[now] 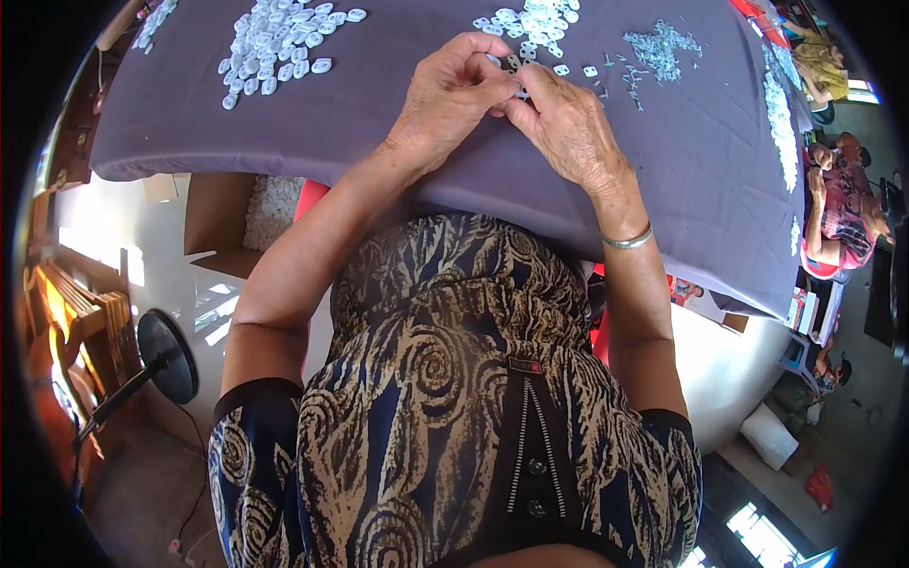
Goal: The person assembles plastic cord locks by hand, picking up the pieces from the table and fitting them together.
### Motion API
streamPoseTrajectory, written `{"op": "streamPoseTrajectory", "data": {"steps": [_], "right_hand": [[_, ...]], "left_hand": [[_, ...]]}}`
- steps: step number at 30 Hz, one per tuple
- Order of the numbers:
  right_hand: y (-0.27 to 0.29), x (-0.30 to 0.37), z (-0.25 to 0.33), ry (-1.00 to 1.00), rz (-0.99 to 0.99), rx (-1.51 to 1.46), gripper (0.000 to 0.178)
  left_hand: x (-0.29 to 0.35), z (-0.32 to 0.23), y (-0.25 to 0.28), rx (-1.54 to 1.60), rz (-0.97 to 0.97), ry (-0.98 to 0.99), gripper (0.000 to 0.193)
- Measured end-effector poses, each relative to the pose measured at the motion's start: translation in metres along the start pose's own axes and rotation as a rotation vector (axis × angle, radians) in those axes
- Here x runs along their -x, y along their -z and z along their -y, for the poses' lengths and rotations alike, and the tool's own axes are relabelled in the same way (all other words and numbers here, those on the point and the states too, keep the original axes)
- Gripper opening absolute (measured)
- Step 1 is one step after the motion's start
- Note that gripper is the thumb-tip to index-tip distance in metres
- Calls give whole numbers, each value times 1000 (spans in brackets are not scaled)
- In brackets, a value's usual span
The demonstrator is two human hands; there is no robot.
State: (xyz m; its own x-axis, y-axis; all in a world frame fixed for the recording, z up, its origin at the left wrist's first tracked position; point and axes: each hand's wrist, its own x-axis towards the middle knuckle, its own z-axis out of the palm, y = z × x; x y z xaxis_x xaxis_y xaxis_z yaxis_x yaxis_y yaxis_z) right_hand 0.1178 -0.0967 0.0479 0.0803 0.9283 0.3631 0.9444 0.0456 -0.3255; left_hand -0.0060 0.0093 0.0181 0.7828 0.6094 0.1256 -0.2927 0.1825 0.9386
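Note:
My left hand (447,99) and my right hand (573,123) meet above the table, near the middle. Their fingertips are pinched together and touch or nearly touch. Whatever small piece lies between them is mostly covered by the fingers, and I cannot make it out. Just beyond the fingertips is a pile of small white plastic pieces (542,21) with holes in them. To the right of my right hand lies a heap of small silvery screws (661,49), with several strays toward the hand. A metal bangle (627,238) circles my right wrist.
A larger pile of white oval plastic pieces (275,43) sits at the left on the grey tablecloth (379,85). Below the table's left edge stands a cardboard box (220,213) holding white pieces. Other people (838,213) sit along the right side. A black round stand base (170,355) is on the floor.

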Motion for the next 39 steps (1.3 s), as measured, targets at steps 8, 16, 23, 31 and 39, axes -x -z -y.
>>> {"op": "streamPoseTrajectory", "data": {"steps": [8,16,23,31,39], "right_hand": [[-9,3,1,-11,14,-30,23],[-20,0,-1,6,-82,55,22],[-3,3,-14,-201,-403,-128,19],[-9,2,-32,-230,-350,-136,6],[-13,2,-32,-129,-263,17,10]], "left_hand": [[1,-6,7,10,92,61,26],[-6,15,16,13,61,-15,23],[-22,-33,50,-456,-229,-335,12],[-25,-71,118,-1199,-607,-494,14],[-30,-44,88,-555,-338,-400,9]]}}
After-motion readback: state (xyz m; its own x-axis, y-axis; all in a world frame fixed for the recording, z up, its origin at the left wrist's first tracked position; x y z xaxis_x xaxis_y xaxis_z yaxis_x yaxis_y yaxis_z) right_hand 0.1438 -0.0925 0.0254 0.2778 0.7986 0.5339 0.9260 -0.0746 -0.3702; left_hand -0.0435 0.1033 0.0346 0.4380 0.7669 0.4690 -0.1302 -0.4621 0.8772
